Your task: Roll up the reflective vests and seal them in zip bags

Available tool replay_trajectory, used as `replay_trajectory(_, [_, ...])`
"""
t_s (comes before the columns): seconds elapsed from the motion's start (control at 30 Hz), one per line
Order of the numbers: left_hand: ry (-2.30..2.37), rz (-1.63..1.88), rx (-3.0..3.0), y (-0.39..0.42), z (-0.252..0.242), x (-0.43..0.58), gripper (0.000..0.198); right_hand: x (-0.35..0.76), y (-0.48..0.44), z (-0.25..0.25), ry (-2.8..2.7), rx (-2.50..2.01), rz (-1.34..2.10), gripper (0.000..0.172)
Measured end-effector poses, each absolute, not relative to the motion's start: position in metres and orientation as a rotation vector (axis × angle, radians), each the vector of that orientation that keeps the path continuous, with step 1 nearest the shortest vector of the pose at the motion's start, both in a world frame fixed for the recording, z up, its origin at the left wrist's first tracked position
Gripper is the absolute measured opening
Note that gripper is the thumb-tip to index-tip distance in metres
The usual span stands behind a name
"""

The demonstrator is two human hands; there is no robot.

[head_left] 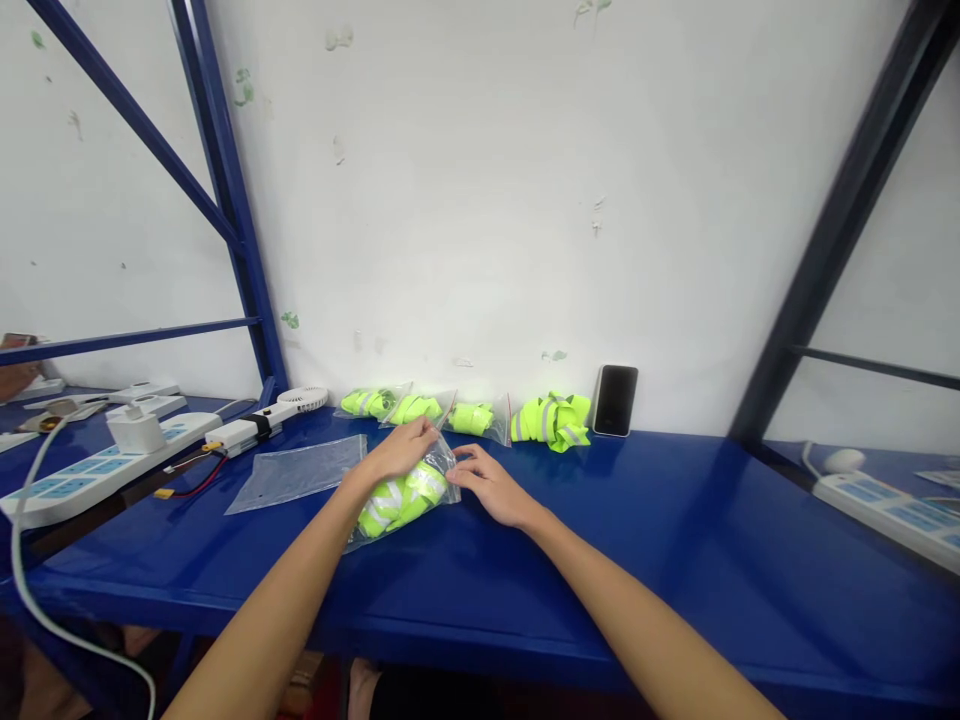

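Note:
A clear plastic zip bag (441, 456) with a rolled neon-yellow reflective vest (401, 500) inside lies on the blue table in front of me. My left hand (405, 447) grips the bag's upper edge, its fingertips closed on the plastic. At the bag's right end, my right hand (491, 484) pinches the edge between thumb and fingers. Just left of my left hand, a flat clear bag (300, 472) lies on the table. Behind my hands, several bagged neon bundles stand along the wall, with a loose neon bundle (551, 420) at their right.
A black-faced phone (616, 400) leans on the wall. At left are a white power strip (112, 465) with a plug, a small white fan (304, 398) and a wired connector (165, 493). Another power strip (892, 510) lies at far right. Blue posts (232, 200) flank the table (637, 560).

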State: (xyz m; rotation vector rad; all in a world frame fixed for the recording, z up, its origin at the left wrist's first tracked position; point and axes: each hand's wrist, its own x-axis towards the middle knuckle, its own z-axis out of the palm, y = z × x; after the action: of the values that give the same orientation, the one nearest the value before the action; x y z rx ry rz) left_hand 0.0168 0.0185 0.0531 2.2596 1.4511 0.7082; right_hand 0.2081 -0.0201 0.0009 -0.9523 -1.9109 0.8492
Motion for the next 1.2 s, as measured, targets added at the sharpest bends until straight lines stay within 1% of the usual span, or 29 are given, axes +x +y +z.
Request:
replay_trajectory(0.1, [1.641, 0.804, 2.238, 0.027, 0.043, 0.008, 0.03, 0.21, -0.021, 0.004, -2.03, -0.86, 0.89, 0.031])
replay_trajectory(0.2, [1.776, 0.847, 2.23, 0.031, 0.033, 0.003, 0.032, 0.211, -0.02, 0.004, -2.054, -0.832, 0.852, 0.035])
replay_trajectory(0.33, [1.836, 0.825, 2.218, 0.031, 0.028, 0.002, 0.032, 0.213, -0.019, 0.002, -2.0, -0.9, 0.824, 0.031])
replay_trajectory(0.5, [1.892, 0.812, 2.223, 0.027, 0.026, 0.003, 0.034, 0.213, -0.019, 0.002, -2.037, -1.011, 0.637, 0.024])
replay_trajectory(0.57, [1.874, 0.826, 2.26, 0.025, 0.025, 0.005, 0.034, 0.21, -0.019, 0.001, -2.011, -1.037, 0.613, 0.024])
replay_trajectory(0.63, [1.837, 0.853, 2.295, 0.023, 0.024, 0.006, 0.034, 0.205, -0.018, 0.0, -1.947, -1.064, 0.697, 0.023])
replay_trajectory(0.8, [1.759, 1.025, 2.293, 0.021, 0.021, 0.001, 0.032, 0.198, -0.014, -0.002, -1.672, -0.991, 1.208, 0.027])
replay_trajectory(0.9, [1.694, 1.095, 2.304, 0.02, 0.022, -0.001, 0.031, 0.201, -0.012, -0.002, -1.625, -0.938, 1.322, 0.031])
replay_trajectory(1.0, [1.7, 1.081, 2.33, 0.018, 0.023, 0.003, 0.031, 0.207, -0.011, -0.001, -1.574, -0.931, 1.408, 0.033])
replay_trajectory(1.03, [1.715, 1.061, 2.344, 0.016, 0.023, 0.005, 0.03, 0.209, -0.01, -0.002, -1.552, -0.934, 1.441, 0.038])
replay_trajectory(1.1, [1.732, 1.015, 2.389, 0.013, 0.024, 0.011, 0.028, 0.21, -0.009, -0.003, -1.528, -0.943, 1.494, 0.056])
replay_trajectory(1.13, [1.727, 0.993, 2.419, 0.011, 0.025, 0.014, 0.028, 0.21, -0.009, -0.004, -1.526, -0.948, 1.494, 0.058])
replay_trajectory(1.17, [1.715, 0.973, 2.451, 0.009, 0.025, 0.017, 0.027, 0.208, -0.008, -0.006, -1.523, -0.951, 1.467, 0.052])
replay_trajectory(1.2, [1.701, 0.956, 2.479, 0.007, 0.026, 0.02, 0.027, 0.206, -0.007, -0.007, -1.514, -0.953, 1.421, 0.041])
